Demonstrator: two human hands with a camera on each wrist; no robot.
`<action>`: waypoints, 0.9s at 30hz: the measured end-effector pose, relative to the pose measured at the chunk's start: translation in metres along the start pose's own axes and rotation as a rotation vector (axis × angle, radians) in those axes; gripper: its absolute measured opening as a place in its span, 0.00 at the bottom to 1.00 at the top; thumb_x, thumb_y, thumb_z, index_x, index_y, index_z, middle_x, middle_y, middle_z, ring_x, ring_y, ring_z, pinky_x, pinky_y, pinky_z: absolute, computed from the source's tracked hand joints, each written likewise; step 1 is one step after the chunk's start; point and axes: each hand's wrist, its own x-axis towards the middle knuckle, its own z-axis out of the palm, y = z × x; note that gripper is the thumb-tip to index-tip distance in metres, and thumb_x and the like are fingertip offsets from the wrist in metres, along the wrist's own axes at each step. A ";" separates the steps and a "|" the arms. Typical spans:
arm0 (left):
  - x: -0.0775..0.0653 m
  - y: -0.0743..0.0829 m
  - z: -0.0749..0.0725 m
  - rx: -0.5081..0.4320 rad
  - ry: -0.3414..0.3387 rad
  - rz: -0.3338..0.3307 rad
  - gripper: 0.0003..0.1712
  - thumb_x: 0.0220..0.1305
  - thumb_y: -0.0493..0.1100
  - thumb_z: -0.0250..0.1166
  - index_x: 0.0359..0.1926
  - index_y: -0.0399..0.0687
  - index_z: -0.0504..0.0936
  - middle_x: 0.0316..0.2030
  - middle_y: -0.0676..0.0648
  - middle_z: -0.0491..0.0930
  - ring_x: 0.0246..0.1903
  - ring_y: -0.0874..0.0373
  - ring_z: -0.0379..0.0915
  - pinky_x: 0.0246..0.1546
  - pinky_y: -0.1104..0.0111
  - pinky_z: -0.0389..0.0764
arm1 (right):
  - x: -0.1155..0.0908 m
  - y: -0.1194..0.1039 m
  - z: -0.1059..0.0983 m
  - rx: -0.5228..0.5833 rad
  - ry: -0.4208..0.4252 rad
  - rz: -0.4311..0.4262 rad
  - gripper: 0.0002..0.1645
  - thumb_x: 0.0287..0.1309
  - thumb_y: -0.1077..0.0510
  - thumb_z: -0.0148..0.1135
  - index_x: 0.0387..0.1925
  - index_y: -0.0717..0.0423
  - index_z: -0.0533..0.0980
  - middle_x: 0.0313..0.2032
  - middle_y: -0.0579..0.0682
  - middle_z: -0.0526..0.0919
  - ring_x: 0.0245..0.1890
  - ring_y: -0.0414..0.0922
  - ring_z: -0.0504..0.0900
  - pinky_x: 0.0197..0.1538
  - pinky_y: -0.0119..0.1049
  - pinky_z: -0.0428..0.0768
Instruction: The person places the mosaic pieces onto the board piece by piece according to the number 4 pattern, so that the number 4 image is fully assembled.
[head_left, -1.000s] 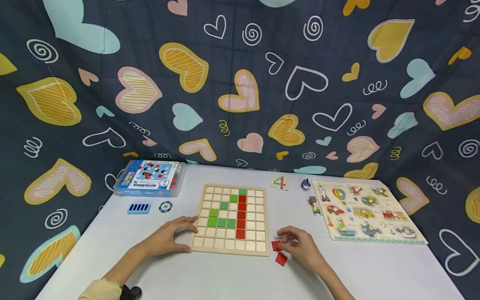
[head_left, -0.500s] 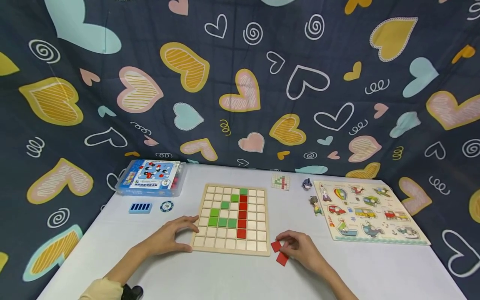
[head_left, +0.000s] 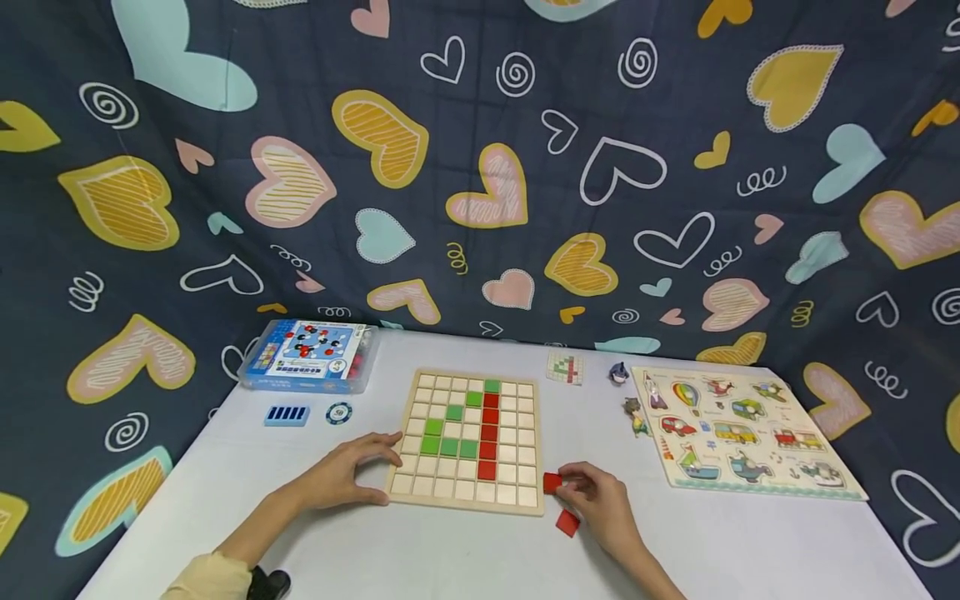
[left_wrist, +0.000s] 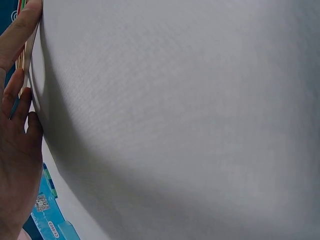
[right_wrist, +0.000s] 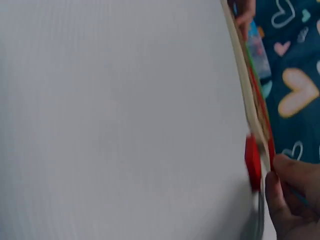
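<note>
In the head view a wooden grid board (head_left: 517, 495) lies mid-table, with green squares and a column of red squares set in it. My left hand (head_left: 341, 472) rests against the board's lower left edge, thumb near the corner and fingers extended along the side. By the board's lower right corner, my right hand (head_left: 600, 504) pinches a red square tile (head_left: 552, 483) between thumb and fingertips. Another red tile (head_left: 567, 523) lies on the table just below that hand. The right wrist view shows this loose tile (right_wrist: 253, 162) beside the right hand's fingertips (right_wrist: 280, 165).
A small pattern card (head_left: 565, 367) lies behind the board. To the right are two little figures and a picture puzzle board (head_left: 757, 433). A clear plastic box (head_left: 307, 357), a blue slotted block (head_left: 287, 416) and a round chip (head_left: 339, 413) stand at the left.
My right hand has taken hold of the upper red tile, which now sits apart from the lower one. My left hand stays at the board's edge. The head view has shifted slightly.
</note>
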 end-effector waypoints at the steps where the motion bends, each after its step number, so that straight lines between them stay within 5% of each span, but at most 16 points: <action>1: -0.001 0.000 0.000 0.004 0.000 0.002 0.25 0.48 0.58 0.73 0.48 0.59 0.80 0.66 0.42 0.67 0.64 0.40 0.62 0.61 0.42 0.63 | -0.002 -0.002 0.003 0.012 0.004 -0.009 0.13 0.47 0.69 0.71 0.37 0.62 0.81 0.28 0.49 0.83 0.28 0.38 0.82 0.33 0.27 0.82; 13: -0.006 -0.002 0.002 0.027 0.012 0.016 0.25 0.48 0.60 0.72 0.48 0.61 0.79 0.65 0.42 0.68 0.63 0.39 0.63 0.60 0.41 0.64 | -0.004 -0.028 0.049 0.055 -0.111 -0.173 0.13 0.45 0.70 0.72 0.35 0.66 0.80 0.32 0.54 0.84 0.28 0.35 0.80 0.31 0.26 0.83; 27: 0.000 -0.002 0.002 0.016 -0.002 0.013 0.26 0.49 0.61 0.71 0.49 0.61 0.79 0.66 0.43 0.67 0.63 0.40 0.63 0.61 0.42 0.64 | 0.000 -0.040 0.069 0.103 -0.139 -0.166 0.16 0.44 0.71 0.73 0.37 0.67 0.79 0.34 0.56 0.84 0.30 0.37 0.80 0.33 0.25 0.83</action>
